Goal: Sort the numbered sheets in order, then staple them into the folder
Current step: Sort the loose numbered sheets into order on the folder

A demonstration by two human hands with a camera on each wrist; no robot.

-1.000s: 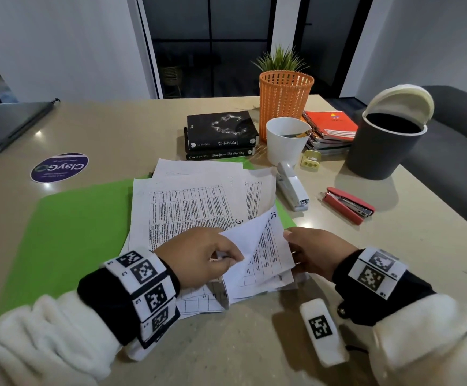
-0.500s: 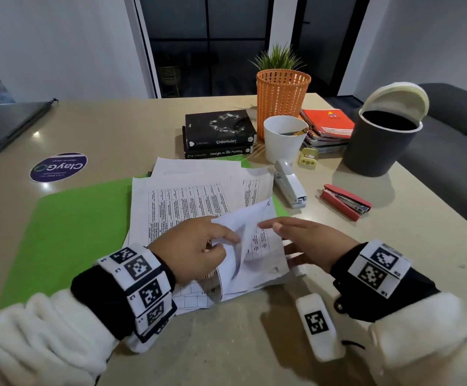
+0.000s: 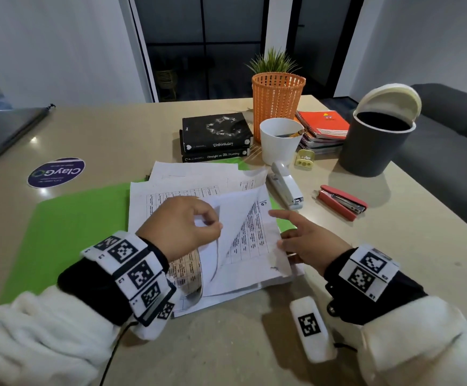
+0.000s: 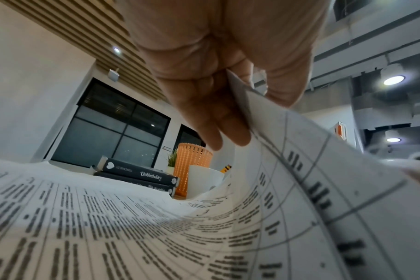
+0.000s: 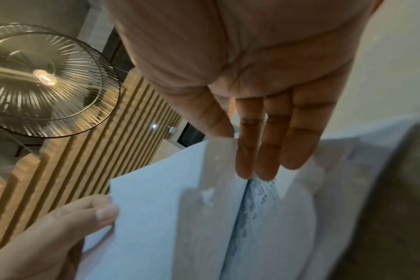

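A loose stack of printed numbered sheets (image 3: 187,188) lies on the open green folder (image 3: 70,235). My left hand (image 3: 216,225) pinches the corner of the top sheet (image 3: 235,215) and folds it back to the left. In the left wrist view the left hand (image 4: 237,115) holds that curled sheet (image 4: 300,189) between thumb and fingers. A sheet (image 3: 257,240) with a handwritten number at its top corner is uncovered. My right hand (image 3: 290,232) lies at the stack's right edge, fingers straight. In the right wrist view the right hand's fingers (image 5: 261,151) touch the sheets' edges (image 5: 216,217).
A white stapler (image 3: 285,185) and a red stapler (image 3: 341,202) lie right of the sheets. Behind them stand two black books (image 3: 216,137), a white cup (image 3: 280,140), an orange basket (image 3: 277,99), notebooks (image 3: 322,126) and a dark bin (image 3: 374,143). A tagged white block (image 3: 312,328) lies near the table's front edge.
My left hand has pulled the folded sheet further up and left, uncovering more of the sheet beneath. My right hand has let go of the sheet's edge and straightened its fingers.
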